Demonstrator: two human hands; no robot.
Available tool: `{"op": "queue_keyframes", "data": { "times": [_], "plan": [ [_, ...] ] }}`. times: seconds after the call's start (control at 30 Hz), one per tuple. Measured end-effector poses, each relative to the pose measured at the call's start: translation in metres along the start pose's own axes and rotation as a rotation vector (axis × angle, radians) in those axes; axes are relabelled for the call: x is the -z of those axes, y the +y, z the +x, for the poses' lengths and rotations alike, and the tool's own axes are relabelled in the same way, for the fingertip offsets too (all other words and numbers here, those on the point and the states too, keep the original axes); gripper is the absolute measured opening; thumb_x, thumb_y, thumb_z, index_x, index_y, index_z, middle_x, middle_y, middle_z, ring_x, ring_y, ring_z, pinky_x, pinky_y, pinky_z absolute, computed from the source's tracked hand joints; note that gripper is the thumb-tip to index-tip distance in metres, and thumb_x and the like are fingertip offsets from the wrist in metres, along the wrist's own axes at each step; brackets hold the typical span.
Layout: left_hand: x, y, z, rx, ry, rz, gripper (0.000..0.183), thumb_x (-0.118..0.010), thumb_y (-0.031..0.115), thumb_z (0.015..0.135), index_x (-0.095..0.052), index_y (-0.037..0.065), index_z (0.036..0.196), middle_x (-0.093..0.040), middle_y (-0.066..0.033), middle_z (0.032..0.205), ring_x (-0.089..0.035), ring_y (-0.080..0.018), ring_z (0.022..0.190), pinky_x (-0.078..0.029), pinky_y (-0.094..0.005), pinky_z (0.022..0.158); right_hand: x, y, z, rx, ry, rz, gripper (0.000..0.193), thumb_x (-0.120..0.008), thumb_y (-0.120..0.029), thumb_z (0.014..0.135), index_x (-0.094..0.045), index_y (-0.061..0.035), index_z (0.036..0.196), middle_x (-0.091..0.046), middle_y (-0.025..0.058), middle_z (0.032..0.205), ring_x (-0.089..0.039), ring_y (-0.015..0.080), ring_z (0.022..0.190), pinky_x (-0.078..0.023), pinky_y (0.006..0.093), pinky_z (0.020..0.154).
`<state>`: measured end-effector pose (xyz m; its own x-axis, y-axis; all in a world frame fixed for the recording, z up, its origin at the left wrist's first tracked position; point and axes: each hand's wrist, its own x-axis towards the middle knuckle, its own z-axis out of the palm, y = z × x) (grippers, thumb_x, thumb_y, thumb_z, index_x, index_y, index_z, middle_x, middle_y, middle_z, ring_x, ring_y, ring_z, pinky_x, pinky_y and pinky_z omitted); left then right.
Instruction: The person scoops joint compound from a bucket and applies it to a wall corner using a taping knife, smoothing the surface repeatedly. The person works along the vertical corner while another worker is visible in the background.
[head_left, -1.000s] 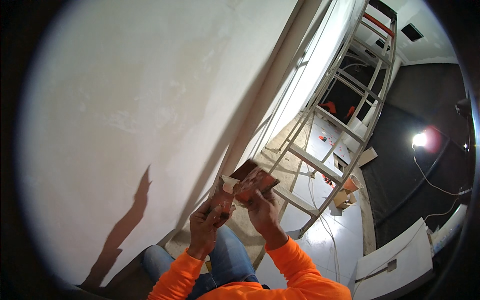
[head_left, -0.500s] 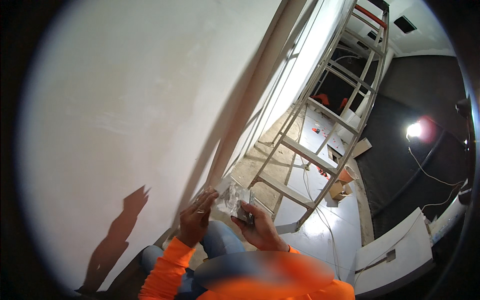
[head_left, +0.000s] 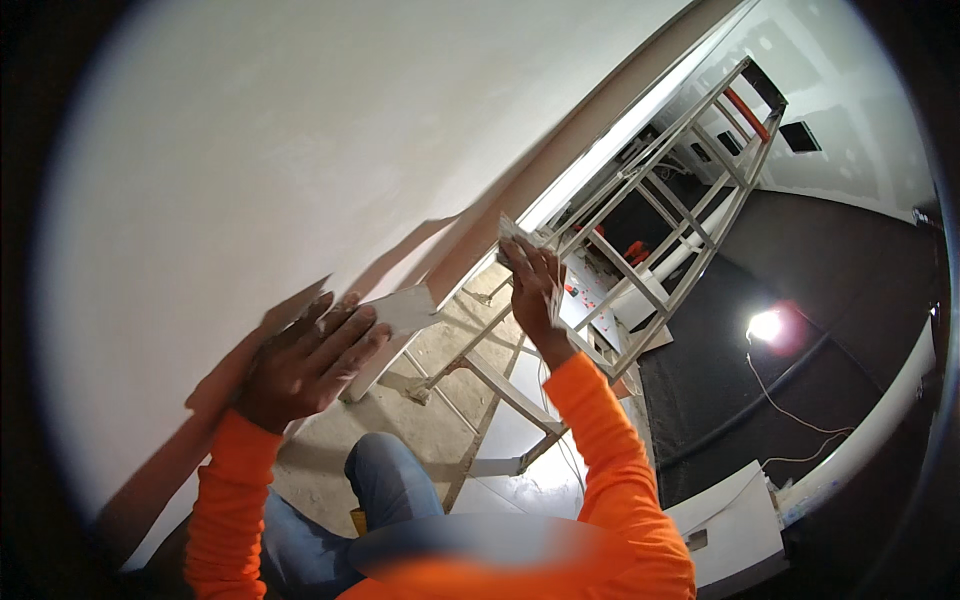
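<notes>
My left hand (head_left: 315, 360) is close against the pale plastered wall (head_left: 250, 180), its fingers laid along a wide, thin putty scraper (head_left: 405, 308). The scraper's greyish blade sticks out past the fingertips toward the wall's corner. My right hand (head_left: 537, 285) is raised farther forward beside that corner, gripping a second, smaller putty scraper (head_left: 511, 230) that looks smeared with whitish paste. Its handle side is hidden by the fingers. Whether either blade touches the wall I cannot tell.
A metal stepladder (head_left: 505, 395) stands ahead to the right on concrete and grey floor panels. A lit work lamp (head_left: 765, 325) with a trailing cable hangs against black sheeting. White boards (head_left: 735, 530) lie at the lower right. My bent knee (head_left: 390, 480) is below.
Both hands, together over my knees before, have moved apart. The left went to the wall with its scraper; the right rose forward to the wall's corner. The view has tilted.
</notes>
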<state>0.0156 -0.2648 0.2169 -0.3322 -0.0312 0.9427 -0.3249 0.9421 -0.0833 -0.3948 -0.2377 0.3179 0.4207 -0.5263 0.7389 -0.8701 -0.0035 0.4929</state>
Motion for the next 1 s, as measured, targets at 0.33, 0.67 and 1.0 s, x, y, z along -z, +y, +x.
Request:
{"op": "queue_keyframes", "data": {
  "times": [0.33, 0.67, 1.0],
  "plan": [
    [-0.010, -0.004, -0.013, -0.076, -0.017, 0.065, 0.049, -0.067, 0.012, 0.095, -0.062, 0.012, 0.144, -0.068, -0.0122, 0.138, -0.065, -0.0318, 0.129, -0.051, -0.0495, 0.113, -0.047, -0.019, -0.026, 0.184, -0.634, -0.493, 0.057, -0.060, -0.020, 0.094, -0.056, -0.0262, 0.151, -0.057, 0.0068, 0.147, -0.057, 0.0311, 0.126, -0.042, 0.0569, 0.103],
    [-0.010, -0.003, -0.012, -0.087, -0.016, 0.038, 0.053, -0.067, 0.006, 0.091, -0.061, 0.009, 0.143, -0.068, -0.0143, 0.136, -0.065, -0.0323, 0.128, -0.051, -0.0494, 0.114, -0.065, -0.044, -0.003, 0.031, -0.474, -0.491, 0.046, -0.062, -0.018, 0.092, -0.065, -0.0152, 0.138, -0.064, 0.0127, 0.129, -0.058, 0.0339, 0.122, -0.045, 0.0556, 0.105],
    [-0.008, -0.004, -0.008, -0.108, -0.027, 0.048, 0.054, -0.069, 0.007, 0.089, -0.061, 0.008, 0.142, -0.070, -0.0150, 0.134, -0.067, -0.0327, 0.125, -0.051, -0.0492, 0.113, -0.072, -0.021, 0.016, 0.005, -0.246, -0.662, 0.054, -0.059, -0.020, 0.094, -0.057, -0.0133, 0.147, -0.057, 0.0117, 0.139, -0.056, 0.0288, 0.122, -0.043, 0.0553, 0.106]
  ]
}}
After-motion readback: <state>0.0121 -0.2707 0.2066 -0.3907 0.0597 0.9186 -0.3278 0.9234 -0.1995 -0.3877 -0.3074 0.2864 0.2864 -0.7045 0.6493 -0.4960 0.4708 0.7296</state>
